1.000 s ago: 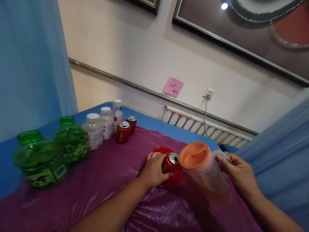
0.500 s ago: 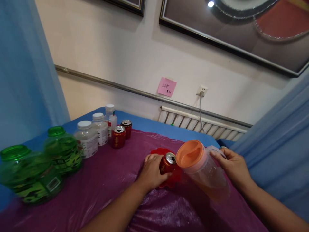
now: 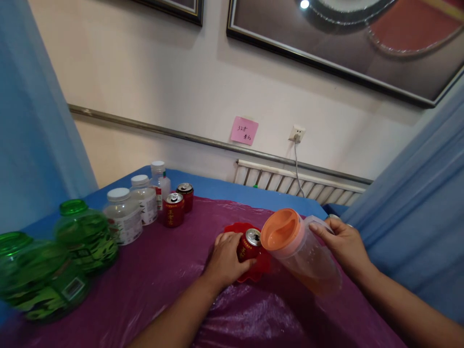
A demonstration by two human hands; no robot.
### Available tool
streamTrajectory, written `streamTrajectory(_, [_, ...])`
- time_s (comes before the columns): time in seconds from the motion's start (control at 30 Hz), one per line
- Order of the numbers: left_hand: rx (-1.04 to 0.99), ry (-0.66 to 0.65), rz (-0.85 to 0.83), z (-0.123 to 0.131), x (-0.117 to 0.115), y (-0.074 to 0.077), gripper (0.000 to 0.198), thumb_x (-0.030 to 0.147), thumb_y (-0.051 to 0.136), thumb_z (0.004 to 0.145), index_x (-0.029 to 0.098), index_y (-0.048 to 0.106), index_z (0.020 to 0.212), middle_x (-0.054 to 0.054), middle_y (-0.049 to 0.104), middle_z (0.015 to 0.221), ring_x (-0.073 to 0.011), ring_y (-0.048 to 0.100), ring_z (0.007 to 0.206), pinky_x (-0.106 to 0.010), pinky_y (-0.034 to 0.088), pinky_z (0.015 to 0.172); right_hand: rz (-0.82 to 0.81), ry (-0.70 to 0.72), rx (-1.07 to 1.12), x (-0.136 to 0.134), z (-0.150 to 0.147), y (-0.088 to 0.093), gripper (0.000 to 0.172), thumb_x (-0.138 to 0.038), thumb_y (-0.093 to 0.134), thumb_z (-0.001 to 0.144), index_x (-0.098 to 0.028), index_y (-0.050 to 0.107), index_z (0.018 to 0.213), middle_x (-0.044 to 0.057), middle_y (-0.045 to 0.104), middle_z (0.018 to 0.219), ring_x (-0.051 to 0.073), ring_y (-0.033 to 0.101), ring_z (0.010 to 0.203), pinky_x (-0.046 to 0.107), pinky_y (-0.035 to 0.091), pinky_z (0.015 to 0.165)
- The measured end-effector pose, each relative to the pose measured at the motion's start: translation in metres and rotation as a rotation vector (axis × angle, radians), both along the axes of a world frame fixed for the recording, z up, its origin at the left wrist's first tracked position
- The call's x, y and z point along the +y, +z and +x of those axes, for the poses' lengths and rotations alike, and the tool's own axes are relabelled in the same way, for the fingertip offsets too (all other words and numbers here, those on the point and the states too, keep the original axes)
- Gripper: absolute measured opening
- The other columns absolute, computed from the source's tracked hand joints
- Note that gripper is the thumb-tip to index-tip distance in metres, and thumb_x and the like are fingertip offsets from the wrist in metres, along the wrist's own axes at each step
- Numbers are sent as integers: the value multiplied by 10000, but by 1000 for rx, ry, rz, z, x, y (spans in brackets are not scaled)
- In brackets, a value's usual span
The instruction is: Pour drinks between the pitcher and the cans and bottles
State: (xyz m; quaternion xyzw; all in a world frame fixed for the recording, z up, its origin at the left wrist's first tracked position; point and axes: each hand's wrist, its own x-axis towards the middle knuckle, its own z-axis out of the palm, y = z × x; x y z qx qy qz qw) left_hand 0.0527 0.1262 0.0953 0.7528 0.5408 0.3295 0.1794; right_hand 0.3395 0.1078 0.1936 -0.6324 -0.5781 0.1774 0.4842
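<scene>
My left hand (image 3: 227,258) is wrapped round a red drink can (image 3: 248,245), whose silver top has an open mouth. Beneath the can, a red scalloped dish (image 3: 261,265) lies on the purple sheet. My right hand (image 3: 344,244) grips the handle of a clear plastic pitcher (image 3: 314,263) with an orange lid (image 3: 282,230). The pitcher is tilted to the left, its lid close beside the can's top. Some amber liquid sits low inside it. Whether any liquid is flowing between lid and can, I cannot tell.
Two more red cans (image 3: 174,210) stand to the left, beside several white-capped clear jars (image 3: 125,220). Two large green jars (image 3: 87,237) are nearer at the left edge. A purple plastic sheet (image 3: 159,280) covers the blue table (image 3: 224,192). Blue curtains (image 3: 416,179) hang on both sides.
The view has shifted slightly, so most things sit a little further left. Both hands keep their hold, and the pitcher stays tilted beside the can.
</scene>
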Motion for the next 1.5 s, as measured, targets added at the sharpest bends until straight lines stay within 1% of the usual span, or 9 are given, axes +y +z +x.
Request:
streamTrajectory(0.2, [-3, 6, 8, 0, 2, -2, 590, 402, 846, 652, 238, 641, 1180, -82, 690, 1165, -332, 599, 1127, -485, 411, 1025, 41, 52, 102, 3, 6, -14, 537, -659, 771, 689, -207, 521, 546, -44, 431, 539, 112, 379, 532, 240, 325, 492])
streamTrajectory(0.43, [-6, 17, 48, -2, 8, -6, 579, 414, 803, 695, 233, 620, 1214, -96, 696, 1204, -331, 602, 1160, -494, 398, 1055, 189, -8, 466, 15, 22, -58, 489, -590, 790, 736, -200, 525, 607, -56, 468, 534, 101, 385, 511, 236, 324, 496])
streamTrajectory(0.63, [-5, 56, 77, -5, 17, -9, 580, 444, 784, 702, 221, 634, 1216, -101, 705, 1203, -323, 625, 1133, -484, 439, 1036, 259, -89, 576, 16, 29, -86, 521, -660, 749, 735, -212, 500, 644, -75, 431, 529, 98, 383, 492, 242, 344, 488])
streamTrajectory(0.9, [3, 67, 173, -4, 22, -8, 619, 540, 780, 659, 196, 671, 1161, -121, 731, 1134, -343, 664, 1053, -510, 499, 971, 313, -181, 643, 9, 38, -107, 564, -727, 662, 774, -232, 424, 644, -89, 388, 531, 91, 363, 480, 237, 364, 490])
streamTrajectory(1.1, [28, 59, 196, -4, 21, -2, 592, 553, 753, 697, 185, 674, 1154, -129, 735, 1121, -337, 675, 1027, -505, 512, 954, 301, -226, 626, -3, 48, -115, 561, -756, 639, 766, -213, 521, 682, -58, 478, 571, 113, 437, 520, 254, 409, 530])
streamTrajectory(1.2, [40, 56, 198, -4, 20, 0, 598, 557, 743, 709, 181, 670, 1167, -132, 732, 1135, -340, 674, 1033, -514, 514, 952, 293, -253, 592, -10, 52, -114, 524, -709, 664, 774, -195, 579, 721, -26, 549, 634, 142, 509, 592, 289, 468, 606])
streamTrajectory(1.27, [44, 50, 210, -4, 19, -1, 603, 561, 742, 710, 184, 667, 1175, -129, 731, 1136, -341, 672, 1039, -521, 513, 954, 314, -304, 572, -18, 50, -111, 466, -644, 693, 785, -188, 620, 842, 9, 617, 784, 174, 574, 723, 327, 505, 720])
streamTrajectory(1.4, [36, 54, 238, -4, 18, -4, 634, 559, 764, 695, 181, 655, 1192, -138, 716, 1163, -351, 656, 1071, -536, 503, 970, 574, -420, 444, -50, 28, -109, 419, -444, 726, 821, -232, 554, 1138, 66, 564, 1177, 226, 579, 1071, 443, 459, 995])
streamTrajectory(1.5, [31, 47, 258, -3, 16, -4, 645, 525, 778, 695, 188, 634, 1225, -133, 706, 1191, -346, 649, 1090, -529, 498, 981, 660, -261, 170, -78, -1, -111, 333, -262, 686, 866, -236, 558, 1172, 103, 550, 1217, 267, 558, 1177, 514, 431, 1047])
